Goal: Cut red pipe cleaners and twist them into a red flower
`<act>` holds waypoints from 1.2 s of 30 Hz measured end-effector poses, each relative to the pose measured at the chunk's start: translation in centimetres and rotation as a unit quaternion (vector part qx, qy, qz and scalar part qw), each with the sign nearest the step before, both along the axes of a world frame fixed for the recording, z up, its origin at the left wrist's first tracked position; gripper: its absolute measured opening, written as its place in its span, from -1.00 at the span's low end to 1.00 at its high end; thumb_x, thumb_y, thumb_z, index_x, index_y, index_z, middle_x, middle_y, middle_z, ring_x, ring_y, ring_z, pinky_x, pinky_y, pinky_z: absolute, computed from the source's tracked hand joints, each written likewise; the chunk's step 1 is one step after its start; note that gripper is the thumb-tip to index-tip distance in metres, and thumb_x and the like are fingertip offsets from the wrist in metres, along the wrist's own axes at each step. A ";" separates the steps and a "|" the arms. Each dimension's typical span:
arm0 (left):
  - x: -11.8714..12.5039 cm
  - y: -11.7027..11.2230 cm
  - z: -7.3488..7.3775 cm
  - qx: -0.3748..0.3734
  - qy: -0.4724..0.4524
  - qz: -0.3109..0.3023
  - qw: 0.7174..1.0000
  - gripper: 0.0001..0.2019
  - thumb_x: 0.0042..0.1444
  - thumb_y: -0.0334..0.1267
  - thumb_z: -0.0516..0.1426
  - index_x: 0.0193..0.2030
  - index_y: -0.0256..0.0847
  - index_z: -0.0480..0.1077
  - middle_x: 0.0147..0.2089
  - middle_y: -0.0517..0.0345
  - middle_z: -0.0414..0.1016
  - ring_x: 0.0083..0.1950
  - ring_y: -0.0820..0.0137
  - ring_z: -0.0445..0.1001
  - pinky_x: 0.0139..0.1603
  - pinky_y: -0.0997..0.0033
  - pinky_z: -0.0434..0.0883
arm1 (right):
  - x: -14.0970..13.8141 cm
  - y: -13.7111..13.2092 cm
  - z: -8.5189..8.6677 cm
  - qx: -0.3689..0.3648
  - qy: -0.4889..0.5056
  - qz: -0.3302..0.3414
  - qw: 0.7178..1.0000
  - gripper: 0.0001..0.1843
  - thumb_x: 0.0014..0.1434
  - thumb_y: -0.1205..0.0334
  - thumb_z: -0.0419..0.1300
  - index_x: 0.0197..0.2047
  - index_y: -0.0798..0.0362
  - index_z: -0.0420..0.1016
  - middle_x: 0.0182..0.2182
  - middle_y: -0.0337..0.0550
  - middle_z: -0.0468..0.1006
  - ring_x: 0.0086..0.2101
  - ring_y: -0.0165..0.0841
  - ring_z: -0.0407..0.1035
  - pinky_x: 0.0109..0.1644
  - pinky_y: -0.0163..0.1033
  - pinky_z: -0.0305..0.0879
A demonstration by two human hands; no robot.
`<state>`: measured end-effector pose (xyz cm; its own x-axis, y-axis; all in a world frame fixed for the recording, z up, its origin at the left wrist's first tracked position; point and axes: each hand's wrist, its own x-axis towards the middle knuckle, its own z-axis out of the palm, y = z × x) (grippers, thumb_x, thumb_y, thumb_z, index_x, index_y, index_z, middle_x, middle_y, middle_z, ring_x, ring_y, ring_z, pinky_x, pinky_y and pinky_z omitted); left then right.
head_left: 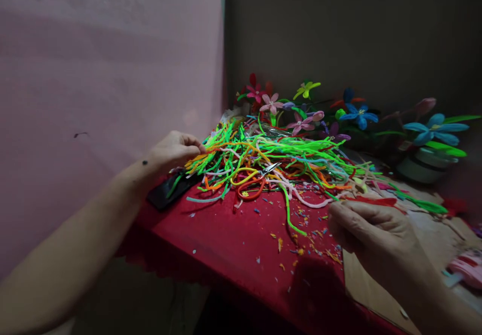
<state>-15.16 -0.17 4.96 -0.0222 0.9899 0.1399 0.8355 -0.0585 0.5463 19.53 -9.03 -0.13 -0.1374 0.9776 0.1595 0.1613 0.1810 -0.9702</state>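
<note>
A large tangled pile of fuzzy pipe cleaners (301, 146), mostly green with orange, pink and light blue ones, lies on the red cloth (211, 234). At the pile's left end, my left hand (178, 146) is closed, its fingertips pinching an orange pipe cleaner (214, 149). My right hand (371, 224) is held over the right side of the table with thumb and index finger pressed together; what is between them, if anything, I cannot make out. Between the hands lie scissors (254, 187) with a yellow and a red handle loop, blades pointing right and away.
Pipe-cleaner flowers (359, 116) in pink, blue and yellow stand behind the pile, near a pale round container (425, 166). A black flat object (169, 192) lies at the left edge. Fuzz scraps (297, 249), cardboard (371, 285) and a pink tool (467, 269) lie nearer.
</note>
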 end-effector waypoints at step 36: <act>10.6 -0.9 -2.5 0.221 0.104 -0.205 0.948 -0.77 0.20 -0.22 0.03 -0.24 -0.22 0.50 -0.32 0.06 0.50 -0.24 0.35 0.39 -0.24 0.40 0.29 | -1.0 4.5 1.2 -0.031 0.380 -0.029 0.924 -0.74 0.01 0.09 0.31 -0.33 0.13 0.51 -0.54 -0.17 0.54 -0.58 -0.50 0.35 -0.55 -0.42 0.26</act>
